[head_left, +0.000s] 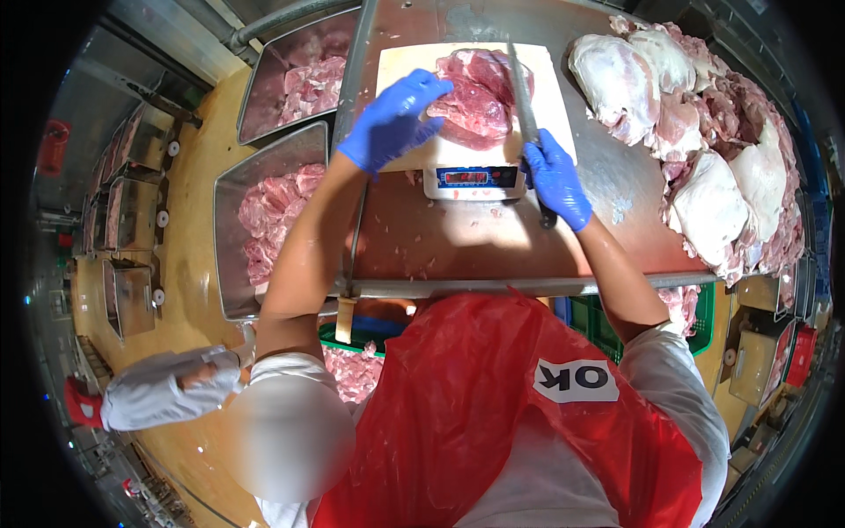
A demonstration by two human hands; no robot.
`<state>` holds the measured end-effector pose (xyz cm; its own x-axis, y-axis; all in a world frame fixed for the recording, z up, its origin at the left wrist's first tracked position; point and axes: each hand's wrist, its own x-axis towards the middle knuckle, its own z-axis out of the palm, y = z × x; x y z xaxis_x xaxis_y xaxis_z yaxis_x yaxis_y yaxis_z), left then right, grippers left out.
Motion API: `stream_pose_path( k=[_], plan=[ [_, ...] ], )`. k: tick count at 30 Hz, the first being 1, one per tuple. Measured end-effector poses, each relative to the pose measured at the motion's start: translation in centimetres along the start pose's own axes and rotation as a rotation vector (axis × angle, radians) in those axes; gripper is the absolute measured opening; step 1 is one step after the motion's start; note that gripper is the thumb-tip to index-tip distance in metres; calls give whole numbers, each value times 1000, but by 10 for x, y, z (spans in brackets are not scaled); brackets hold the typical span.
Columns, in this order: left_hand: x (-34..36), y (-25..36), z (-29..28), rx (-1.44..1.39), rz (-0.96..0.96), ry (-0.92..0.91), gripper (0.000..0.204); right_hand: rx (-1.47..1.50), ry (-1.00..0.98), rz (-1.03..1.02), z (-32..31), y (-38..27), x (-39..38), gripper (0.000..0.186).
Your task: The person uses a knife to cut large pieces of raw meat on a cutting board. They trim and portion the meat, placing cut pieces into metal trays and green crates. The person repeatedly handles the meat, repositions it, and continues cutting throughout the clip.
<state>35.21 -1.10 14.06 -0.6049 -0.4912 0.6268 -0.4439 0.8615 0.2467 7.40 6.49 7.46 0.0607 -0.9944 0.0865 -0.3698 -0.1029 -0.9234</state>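
Before you lies the table [493, 251], with the scale [431, 188] on it and the board [400, 70] just beyond the scale's display. A cut [475, 101] sits on the board, your left hand [396, 121] at its left edge. The knife [525, 110], in your right hand [558, 181], is at its right. The pile [709, 141] covers the table's right side. Left of the table, two tubs [286, 150] stand one behind the other, meat [273, 216] in both.

Left hand [394, 125] spread, right hand [558, 183] curled, both arms extended forward.
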Motion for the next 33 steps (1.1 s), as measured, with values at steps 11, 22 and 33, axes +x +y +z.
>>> stream_pose_path(
  k=[11,22,33],
  plan=[
    [-22,7,38,-51,-215,109,21,-321,-27,-200,63,-35,41,23],
    [-40,-1,45,-52,-335,208,11,-473,-287,-54,53,-12,-15,21],
    [-72,8,56,-109,-358,366,21,-720,-433,-53,51,-21,-18,23]
  ],
)
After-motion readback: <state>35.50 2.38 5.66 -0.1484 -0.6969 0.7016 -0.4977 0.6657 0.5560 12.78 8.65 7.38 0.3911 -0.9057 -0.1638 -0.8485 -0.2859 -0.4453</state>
